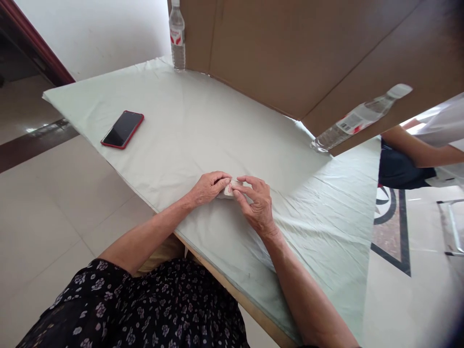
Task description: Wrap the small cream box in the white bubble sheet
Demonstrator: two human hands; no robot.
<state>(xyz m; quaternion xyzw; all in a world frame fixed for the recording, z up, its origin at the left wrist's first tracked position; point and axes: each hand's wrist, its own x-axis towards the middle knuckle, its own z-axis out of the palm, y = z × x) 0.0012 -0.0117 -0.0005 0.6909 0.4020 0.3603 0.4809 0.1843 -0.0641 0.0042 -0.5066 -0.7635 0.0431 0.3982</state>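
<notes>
Near the front edge of the cloth-covered table (174,125), a small pale box-like object (228,190) with reddish marks lies between my two hands. My left hand (210,187) has its fingers closed on the object's left side, thumb along its top. My right hand (256,200) pinches it from the right with thumb and index finger. The fingers cover much of the object, so its full shape is hidden.
A phone with a red case (123,129) lies at the left. Brown cardboard panels (261,53) stand at the back, with one upright water bottle (177,41) and one tilted bottle (357,121) against them. A person's arm (420,145) shows at the right.
</notes>
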